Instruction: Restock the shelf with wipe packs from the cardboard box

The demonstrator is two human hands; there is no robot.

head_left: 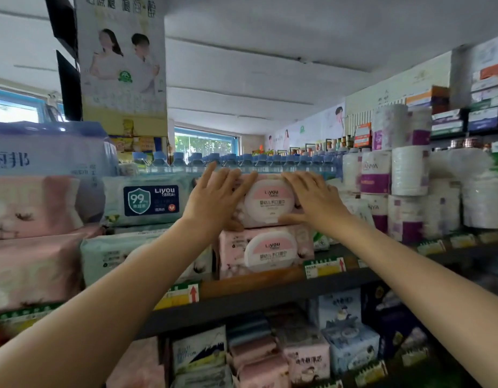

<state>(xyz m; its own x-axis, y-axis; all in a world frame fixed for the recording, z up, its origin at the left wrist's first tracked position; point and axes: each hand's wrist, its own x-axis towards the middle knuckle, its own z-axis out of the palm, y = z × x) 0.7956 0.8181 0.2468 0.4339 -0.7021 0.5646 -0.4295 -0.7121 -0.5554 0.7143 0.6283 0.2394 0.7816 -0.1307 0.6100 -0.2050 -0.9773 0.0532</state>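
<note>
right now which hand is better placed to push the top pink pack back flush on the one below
Right hand, probably: its palm and straight fingers lie flat across the top pink pack's front. The left hand holds the pack's left end.

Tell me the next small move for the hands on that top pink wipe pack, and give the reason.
Probably push the top pink pack straight back until its front lines up with the pink pack below. Both the left hand and the right hand lie flat on its front with fingers straight, and it already rests on the lower pack, so only squaring remains.
</note>
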